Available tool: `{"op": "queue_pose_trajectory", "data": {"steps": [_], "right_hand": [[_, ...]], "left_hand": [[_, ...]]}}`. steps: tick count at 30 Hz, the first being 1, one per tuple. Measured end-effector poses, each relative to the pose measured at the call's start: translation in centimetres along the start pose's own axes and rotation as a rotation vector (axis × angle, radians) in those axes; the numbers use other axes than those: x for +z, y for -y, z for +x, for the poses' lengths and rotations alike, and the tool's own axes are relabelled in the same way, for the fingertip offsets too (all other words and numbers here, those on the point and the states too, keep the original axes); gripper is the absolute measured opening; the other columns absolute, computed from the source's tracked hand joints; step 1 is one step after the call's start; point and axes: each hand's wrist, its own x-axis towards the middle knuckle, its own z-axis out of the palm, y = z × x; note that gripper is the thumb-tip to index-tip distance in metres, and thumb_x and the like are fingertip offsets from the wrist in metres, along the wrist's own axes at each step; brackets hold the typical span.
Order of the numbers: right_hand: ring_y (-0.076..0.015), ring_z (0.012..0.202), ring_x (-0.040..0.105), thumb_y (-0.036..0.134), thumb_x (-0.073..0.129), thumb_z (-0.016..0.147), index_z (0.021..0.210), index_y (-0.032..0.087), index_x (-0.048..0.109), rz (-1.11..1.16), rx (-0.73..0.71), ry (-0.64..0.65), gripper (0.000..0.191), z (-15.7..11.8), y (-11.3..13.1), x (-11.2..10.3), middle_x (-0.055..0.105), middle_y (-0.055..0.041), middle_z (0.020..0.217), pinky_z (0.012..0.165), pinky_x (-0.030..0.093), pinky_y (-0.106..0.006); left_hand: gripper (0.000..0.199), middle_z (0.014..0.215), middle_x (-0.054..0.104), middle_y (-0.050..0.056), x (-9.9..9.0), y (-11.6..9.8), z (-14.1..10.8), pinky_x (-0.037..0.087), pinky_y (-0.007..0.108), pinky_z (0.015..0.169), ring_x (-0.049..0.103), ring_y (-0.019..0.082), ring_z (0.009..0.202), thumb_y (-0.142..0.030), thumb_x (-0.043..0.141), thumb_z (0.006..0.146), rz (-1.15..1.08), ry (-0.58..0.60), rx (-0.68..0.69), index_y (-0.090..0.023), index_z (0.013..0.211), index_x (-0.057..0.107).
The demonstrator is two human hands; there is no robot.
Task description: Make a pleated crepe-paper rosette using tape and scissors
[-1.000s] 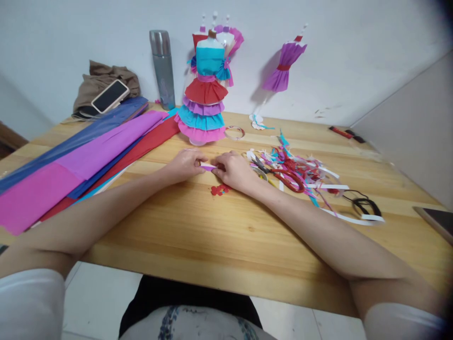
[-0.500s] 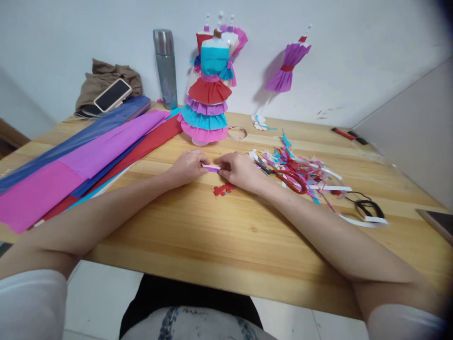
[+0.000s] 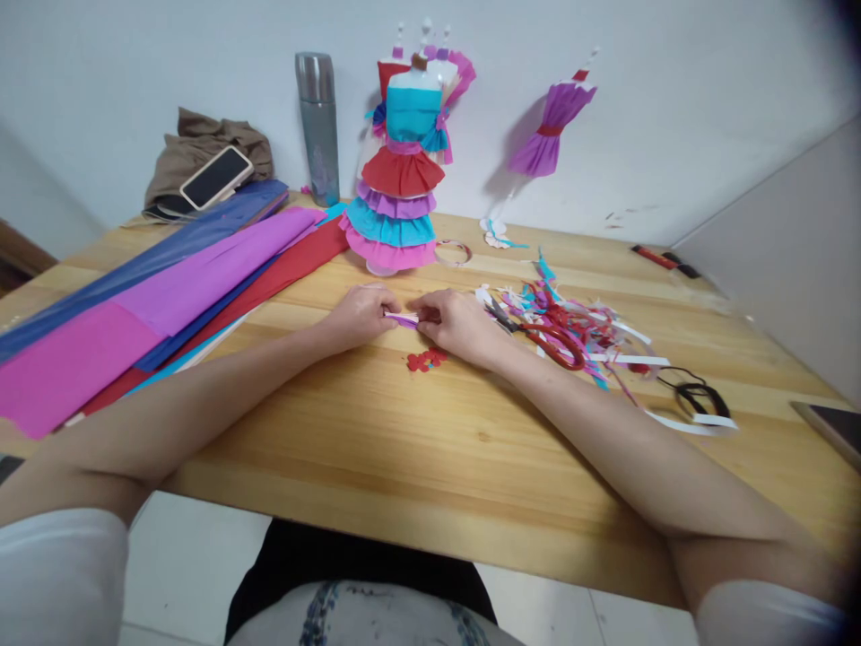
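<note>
A small purple and white strip (image 3: pixel 404 319) is stretched between my two hands just above the wooden table (image 3: pixel 377 431). My left hand (image 3: pixel 361 316) pinches its left end, and my right hand (image 3: pixel 452 325) pinches the right end, both with curled fingers. Small red paper pieces (image 3: pixel 426 361) lie on the table just below the strip. Behind my hands stands a dress form (image 3: pixel 402 170) in a tiered turquoise, red, purple and pink dress. Scissors with red handles (image 3: pixel 555 345) rest on a pile of coloured scraps (image 3: pixel 571 309) right of my right hand.
Folded pink and purple paper (image 3: pixel 154 314) and a red sheet (image 3: pixel 269 287) lie at the left. A phone (image 3: pixel 215 178), a brown cloth (image 3: pixel 175 161) and a grey bottle (image 3: pixel 318 135) are behind. A purple dress form (image 3: pixel 552 130) leans at the wall; a black cord (image 3: pixel 703 399) lies right.
The strip between my fingers is tilted slightly more, down to the right. Both hands keep their grip in nearly the same place, and the camera view has shifted a little.
</note>
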Motion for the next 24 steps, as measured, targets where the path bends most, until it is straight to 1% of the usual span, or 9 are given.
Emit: {"op": "queue_pose_trajectory", "data": {"steps": [2, 5, 8, 11, 14, 17, 20, 24], "right_hand": [[-0.0247, 0.09, 0.072, 0.003, 0.059, 0.083, 0.111, 0.012, 0.079, -0.003, -0.02, 0.005, 0.036, 0.01, -0.11, -0.04, 0.081, -0.0117, 0.1, 0.083, 0.051, -0.034], [-0.0279, 0.099, 0.071, 0.0, 0.053, 0.082, 0.109, 0.014, 0.079, -0.063, -0.049, -0.006, 0.04, 0.02, -0.27, 0.0, 0.08, -0.0129, 0.103, 0.088, 0.05, -0.036], [-0.0298, 0.108, 0.07, 0.0, 0.049, 0.085, 0.111, 0.013, 0.077, -0.108, -0.082, -0.057, 0.041, -0.05, -0.41, 0.06, 0.077, -0.0165, 0.115, 0.091, 0.05, -0.036], [-0.0275, 0.108, 0.07, 0.001, 0.047, 0.087, 0.109, 0.013, 0.075, -0.097, -0.115, -0.121, 0.037, -0.15, -0.61, 0.07, 0.073, -0.0168, 0.124, 0.089, 0.05, -0.034], [-0.0264, 0.103, 0.069, 0.007, 0.05, 0.09, 0.1, 0.015, 0.073, -0.103, -0.147, -0.149, 0.027, -0.18, -0.83, 0.19, 0.073, -0.015, 0.116, 0.089, 0.049, -0.033], [-0.0264, 0.101, 0.067, 0.018, 0.059, 0.093, 0.098, 0.016, 0.072, -0.099, -0.207, -0.151, 0.014, -0.22, -0.86, 0.48, 0.072, -0.0144, 0.11, 0.088, 0.048, -0.035], [-0.0271, 0.099, 0.064, 0.026, 0.064, 0.094, 0.099, 0.016, 0.072, -0.16, -0.231, -0.137, 0.013, -0.32, -0.63, 0.77, 0.07, -0.0146, 0.109, 0.086, 0.046, -0.037], [-0.0292, 0.102, 0.063, 0.024, 0.066, 0.094, 0.098, 0.016, 0.073, -0.234, -0.212, -0.084, 0.012, -0.39, -0.3, 0.95, 0.069, -0.015, 0.108, 0.086, 0.044, -0.039]], "left_hand": [[0.011, 0.071, 0.067, 0.003, 0.02, 0.05, 0.02, 0.047, 0.03, 0.072, 0.062, 0.018, 0.073, -0.027, 0.073, 0.083, -0.006, -0.002, -0.01, -0.017, 0.086, 0.077], [0.011, 0.068, 0.066, 0.002, -0.04, -0.02, 0.07, 0.046, 0.03, 0.069, 0.06, 0.018, 0.072, -0.029, 0.075, 0.082, -0.026, -0.005, -0.004, -0.019, 0.083, 0.075], [0.013, 0.065, 0.063, 0.001, -0.25, -0.35, 0.12, 0.043, 0.03, 0.065, 0.057, 0.017, 0.068, -0.031, 0.074, 0.082, -0.024, 0.001, 0.001, -0.02, 0.077, 0.074], [0.016, 0.064, 0.062, 0.001, -0.5, -0.71, 0.15, 0.041, 0.03, 0.061, 0.053, 0.016, 0.064, -0.031, 0.073, 0.083, -0.014, 0.027, -0.005, -0.02, 0.071, 0.072], [0.017, 0.066, 0.063, 0.001, -0.63, -0.81, 0.17, 0.04, 0.029, 0.061, 0.052, 0.015, 0.063, -0.031, 0.075, 0.082, -0.022, 0.033, -0.006, -0.018, 0.072, 0.072], [0.02, 0.064, 0.062, 0.001, -0.65, -0.78, 0.19, 0.039, 0.028, 0.059, 0.052, 0.014, 0.063, -0.034, 0.075, 0.082, -0.051, 0.035, -0.001, -0.018, 0.07, 0.072], [0.023, 0.062, 0.06, 0.0, -0.72, -0.85, 0.2, 0.037, 0.027, 0.059, 0.051, 0.014, 0.062, -0.037, 0.074, 0.082, -0.083, 0.029, 0.013, -0.018, 0.069, 0.071], [0.025, 0.061, 0.057, -0.001, -0.79, -0.9, 0.21, 0.037, 0.028, 0.059, 0.048, 0.013, 0.061, -0.037, 0.073, 0.083, -0.089, 0.033, -0.007, -0.018, 0.067, 0.069]]}}
